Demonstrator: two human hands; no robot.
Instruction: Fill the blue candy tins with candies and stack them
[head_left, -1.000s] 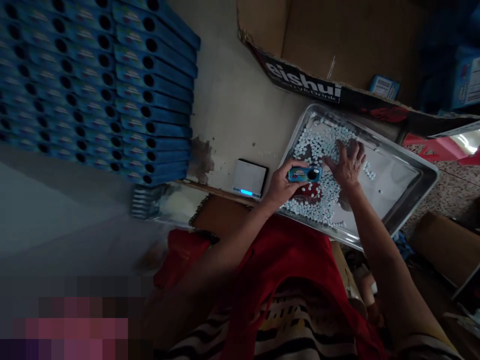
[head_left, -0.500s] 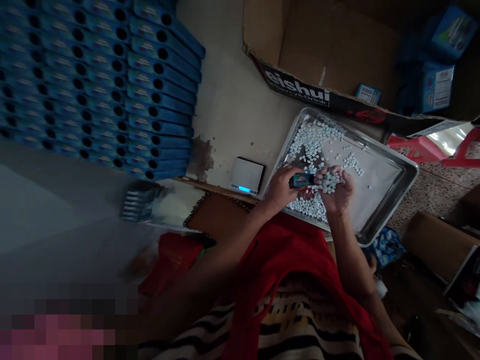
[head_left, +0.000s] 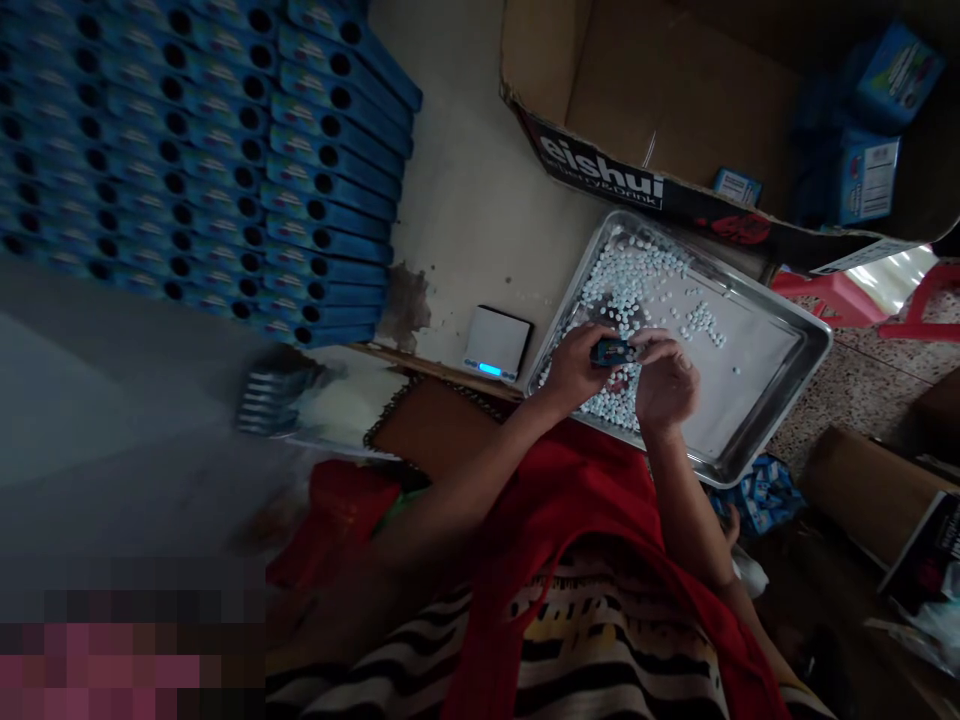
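My left hand point(head_left: 579, 368) is wrapped round a small blue box point(head_left: 613, 352) and holds it level above a metal tray point(head_left: 780, 400). Against the box's right end, my right hand point(head_left: 667, 382) is cupped and tipped, its fingers curled towards the box opening. A few pale mints show at its fingertips; the rest of its palm is turned out of sight. Beneath both hands, loose pale mints point(head_left: 611, 405) lie heaped along the left side of the tray, with a small scattered group to the right.
A kitchen scale point(head_left: 497, 342) with a lit display stands left of the tray. Many blue boxes point(head_left: 330, 210) are stacked at the far left. A large open carton point(head_left: 600, 170) with a few blue packs stands behind the tray. Red stools point(head_left: 832, 300) are at the right.
My right hand has turned over from an upturned palm full of mints to a tipped cup against the box. The mints in its palm are now mostly out of sight.
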